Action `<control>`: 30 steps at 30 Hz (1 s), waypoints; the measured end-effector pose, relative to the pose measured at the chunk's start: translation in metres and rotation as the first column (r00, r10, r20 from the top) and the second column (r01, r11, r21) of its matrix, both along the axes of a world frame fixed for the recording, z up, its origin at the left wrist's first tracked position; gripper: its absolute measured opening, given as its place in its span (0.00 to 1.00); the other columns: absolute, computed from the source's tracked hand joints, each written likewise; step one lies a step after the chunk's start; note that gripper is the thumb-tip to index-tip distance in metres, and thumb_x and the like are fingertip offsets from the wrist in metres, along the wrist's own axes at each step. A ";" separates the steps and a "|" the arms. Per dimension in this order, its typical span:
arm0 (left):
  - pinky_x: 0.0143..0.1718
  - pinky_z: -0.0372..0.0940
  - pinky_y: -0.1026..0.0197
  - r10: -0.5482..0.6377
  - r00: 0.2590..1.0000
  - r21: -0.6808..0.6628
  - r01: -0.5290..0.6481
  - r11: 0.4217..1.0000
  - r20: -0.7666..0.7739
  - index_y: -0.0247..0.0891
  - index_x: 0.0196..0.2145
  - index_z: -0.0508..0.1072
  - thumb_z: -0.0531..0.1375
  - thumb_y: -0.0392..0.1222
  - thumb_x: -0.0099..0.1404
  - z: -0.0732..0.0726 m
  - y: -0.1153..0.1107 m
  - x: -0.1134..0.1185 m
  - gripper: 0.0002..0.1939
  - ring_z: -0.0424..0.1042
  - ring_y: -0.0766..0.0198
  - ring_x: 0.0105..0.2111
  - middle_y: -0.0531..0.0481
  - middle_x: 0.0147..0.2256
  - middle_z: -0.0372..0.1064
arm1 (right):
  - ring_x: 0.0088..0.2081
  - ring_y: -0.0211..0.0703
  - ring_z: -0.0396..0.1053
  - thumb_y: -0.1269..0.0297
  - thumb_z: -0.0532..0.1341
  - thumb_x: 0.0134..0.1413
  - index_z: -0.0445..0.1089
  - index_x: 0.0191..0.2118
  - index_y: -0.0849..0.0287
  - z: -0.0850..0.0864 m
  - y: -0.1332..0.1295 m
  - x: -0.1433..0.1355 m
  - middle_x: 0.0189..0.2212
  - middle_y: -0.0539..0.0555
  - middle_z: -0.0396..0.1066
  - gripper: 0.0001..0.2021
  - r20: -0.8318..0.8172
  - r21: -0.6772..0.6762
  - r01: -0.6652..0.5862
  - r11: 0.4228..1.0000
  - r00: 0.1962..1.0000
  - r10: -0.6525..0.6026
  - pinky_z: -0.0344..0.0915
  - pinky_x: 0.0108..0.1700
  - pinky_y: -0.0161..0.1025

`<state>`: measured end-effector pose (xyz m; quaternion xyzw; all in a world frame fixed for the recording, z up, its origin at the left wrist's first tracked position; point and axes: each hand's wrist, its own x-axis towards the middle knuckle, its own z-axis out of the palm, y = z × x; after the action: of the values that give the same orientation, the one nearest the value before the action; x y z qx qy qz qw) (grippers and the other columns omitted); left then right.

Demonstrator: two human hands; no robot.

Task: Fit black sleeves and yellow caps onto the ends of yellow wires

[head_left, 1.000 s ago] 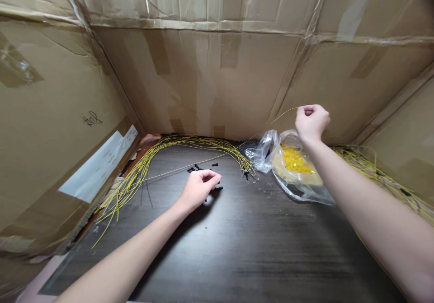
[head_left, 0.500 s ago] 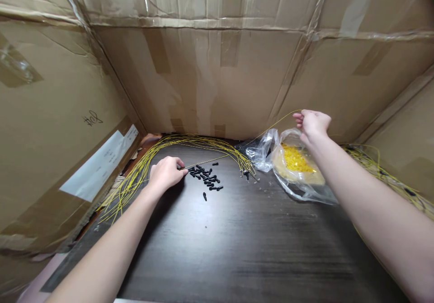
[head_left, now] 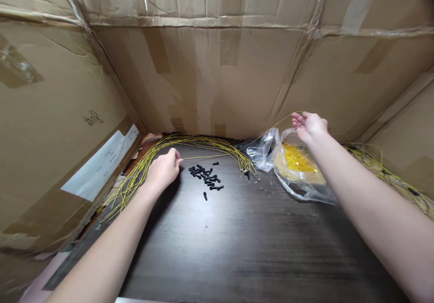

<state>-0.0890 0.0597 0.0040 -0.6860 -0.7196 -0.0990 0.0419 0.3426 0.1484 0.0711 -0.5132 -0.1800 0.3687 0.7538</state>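
My left hand [head_left: 165, 167] pinches one end of a thin yellow wire [head_left: 203, 157], a little above the table and left of a loose pile of small black sleeve-like pieces [head_left: 205, 174]. Beyond the pile, the wire runs right and rises toward my right hand [head_left: 309, 126]. That hand is raised above a clear plastic bag, with the wire at its thumb and index finger and the other fingers partly curled. A bundle of yellow wires [head_left: 190, 139] arcs along the back of the table, its right ends near a few black pieces [head_left: 247, 174].
The clear bag [head_left: 288, 190] holds small yellow parts [head_left: 298, 158]. Another crumpled bag [head_left: 261, 151] lies beside it. More yellow wires [head_left: 389, 172] lie at the right. Cardboard walls [head_left: 203, 77] enclose the dark table [head_left: 237, 249]; a white label [head_left: 98, 165] is on the left wall.
My left hand has moved up and slightly left, away from the black pieces, drawing the wire end with it. My right hand's fingers have spread a little; its position is nearly unchanged.
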 end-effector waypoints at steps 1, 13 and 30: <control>0.38 0.66 0.55 -0.028 1.000 0.010 0.028 1.000 -0.002 0.42 0.49 0.70 0.53 0.47 0.67 0.002 -0.001 0.000 0.15 0.75 0.48 0.41 0.41 0.42 0.76 | 0.24 0.34 0.70 0.77 0.50 0.60 0.60 0.32 0.59 0.000 0.000 0.000 0.26 0.55 0.73 0.08 -0.013 0.005 -0.005 1.000 1.000 0.005 0.66 0.22 0.26; 0.41 0.65 0.38 0.395 0.910 0.082 -0.406 0.910 0.123 0.42 0.45 0.79 0.56 0.45 0.61 0.040 -0.006 -0.036 0.18 0.72 0.33 0.45 0.33 0.45 0.74 | 0.30 0.37 0.74 0.79 0.47 0.61 0.56 0.38 0.59 0.003 -0.001 0.001 0.31 0.60 0.74 0.08 -0.081 0.042 0.037 0.998 0.996 -0.034 0.69 0.28 0.27; 0.44 0.67 0.56 0.029 0.966 -0.005 -0.029 1.000 0.256 0.38 0.43 0.79 0.58 0.48 0.61 0.013 0.004 -0.011 0.18 0.75 0.50 0.43 0.42 0.42 0.78 | 0.35 0.35 0.74 0.77 0.47 0.61 0.58 0.38 0.60 0.027 -0.006 -0.007 0.36 0.58 0.70 0.07 -0.109 0.222 0.052 0.974 0.994 -0.029 0.73 0.37 0.31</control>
<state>-0.1002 0.0633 0.0173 -0.6568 -0.7292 -0.1856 -0.0502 0.3355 0.1426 0.0979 -0.4082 -0.1703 0.3569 0.8228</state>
